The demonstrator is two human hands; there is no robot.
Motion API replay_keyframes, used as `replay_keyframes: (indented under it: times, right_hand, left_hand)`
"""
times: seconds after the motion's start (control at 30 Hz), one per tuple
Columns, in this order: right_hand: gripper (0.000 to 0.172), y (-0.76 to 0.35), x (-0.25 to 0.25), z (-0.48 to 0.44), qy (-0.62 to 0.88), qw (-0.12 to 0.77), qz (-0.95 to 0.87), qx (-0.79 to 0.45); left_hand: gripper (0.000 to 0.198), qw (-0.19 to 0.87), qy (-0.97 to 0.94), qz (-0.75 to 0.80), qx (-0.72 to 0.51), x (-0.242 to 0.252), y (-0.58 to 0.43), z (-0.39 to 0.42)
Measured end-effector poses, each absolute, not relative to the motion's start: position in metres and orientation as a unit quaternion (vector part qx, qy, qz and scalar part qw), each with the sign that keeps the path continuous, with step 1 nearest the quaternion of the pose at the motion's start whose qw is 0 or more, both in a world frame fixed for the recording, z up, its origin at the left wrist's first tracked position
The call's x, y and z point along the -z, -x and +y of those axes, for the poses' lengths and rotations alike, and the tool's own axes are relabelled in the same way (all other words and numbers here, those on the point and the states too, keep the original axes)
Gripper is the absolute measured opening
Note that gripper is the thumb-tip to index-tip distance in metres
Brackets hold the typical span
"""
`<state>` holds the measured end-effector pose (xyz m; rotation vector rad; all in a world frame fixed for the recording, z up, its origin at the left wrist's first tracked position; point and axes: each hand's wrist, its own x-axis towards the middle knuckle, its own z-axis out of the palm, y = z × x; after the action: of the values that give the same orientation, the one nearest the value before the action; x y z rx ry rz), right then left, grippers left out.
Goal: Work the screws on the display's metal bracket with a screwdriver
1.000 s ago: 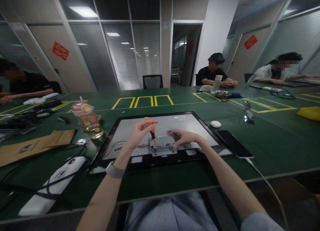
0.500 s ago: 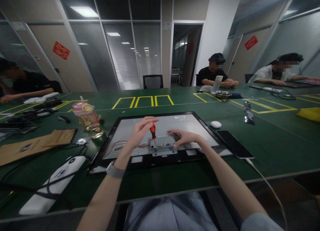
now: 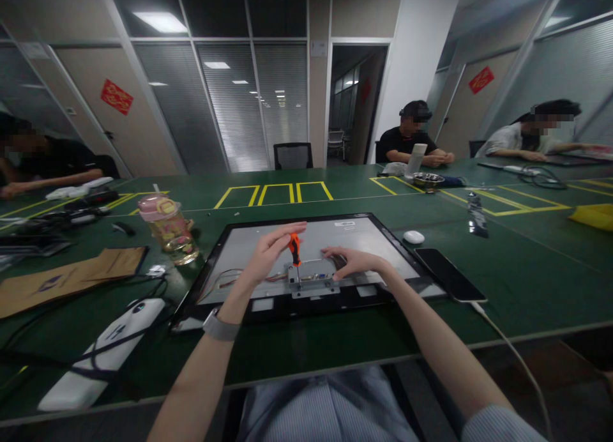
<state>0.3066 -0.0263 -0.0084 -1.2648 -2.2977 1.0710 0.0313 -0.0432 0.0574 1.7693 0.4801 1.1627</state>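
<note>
An orange-and-black screwdriver [image 3: 295, 249] stands nearly upright, its tip at the left end of a small metal bracket box [image 3: 311, 282] with a row of ports along its front. My left hand [image 3: 271, 250] is closed around the top of its handle, fingers stretched across it. My right hand [image 3: 354, 261] is curled over the right end of the box, thumb at the front edge and fingers behind. The box sits on the grey back of a flat display panel [image 3: 249, 237] with a black frame. Thin wires [image 3: 225, 279] run left from the box.
To the left are a pink-lidded bottle [image 3: 167, 228], a brown paper bag [image 3: 67, 273] and a white power bank [image 3: 103, 356] with black cables. A phone [image 3: 450, 274] on a cable and a white earbud case [image 3: 414, 237] lie right. Several people sit around the green table [image 3: 335, 352].
The screwdriver leans slightly differently, its lower end a little further right. My left hand has shifted very slightly; my right hand stays on the box.
</note>
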Motion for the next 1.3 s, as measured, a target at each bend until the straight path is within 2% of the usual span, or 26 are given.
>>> replay_keyframes:
  times: [0.1,0.3,0.53,0.7,0.8,0.93,1.0,1.2,1.3]
  right_hand:
    - [0.078,-0.3063,0.0075,-0.0270,0.442,0.150,-0.801,-0.376]
    - [0.078,-0.3058,0.0057,-0.0283,0.437,0.148,-0.804,-0.375]
    - [0.080,-0.3045,0.0016,-0.0304,0.446,0.138,-0.802,-0.373]
    - [0.077,-0.3051,0.0041,-0.0295,0.435,0.153,-0.801,-0.382]
    - [0.078,-0.3054,0.0053,-0.0287,0.434,0.157,-0.801,-0.381]
    - [0.079,-0.3062,0.0061,-0.0276,0.441,0.143,-0.803,-0.374]
    - [0.079,-0.3065,0.0066,-0.0272,0.442,0.142,-0.804,-0.372]
    - [0.078,-0.3054,0.0054,-0.0284,0.436,0.150,-0.802,-0.380]
    - [0.077,-0.3050,0.0031,-0.0298,0.443,0.145,-0.800,-0.378]
  left_hand:
    - [0.029,0.509,-0.697,0.194,-0.466,-0.0553,-0.0324,-0.0438]
    - [0.018,0.338,-0.744,0.246,-0.521,-0.0548,-0.0334,-0.0430]
    - [0.031,0.471,-0.706,0.213,-0.485,-0.0533,-0.0313,-0.0409]
    - [0.021,0.392,-0.715,0.247,-0.523,-0.0557,-0.0361,-0.0458]
    - [0.021,0.365,-0.723,0.244,-0.533,-0.0567,-0.0367,-0.0469]
    - [0.030,0.485,-0.692,0.198,-0.497,-0.0541,-0.0354,-0.0450]
    - [0.031,0.513,-0.678,0.201,-0.487,-0.0525,-0.0356,-0.0441]
    - [0.012,0.369,-0.709,0.252,-0.546,-0.0543,-0.0368,-0.0431]
    - [0.018,0.402,-0.700,0.241,-0.539,-0.0567,-0.0356,-0.0433]
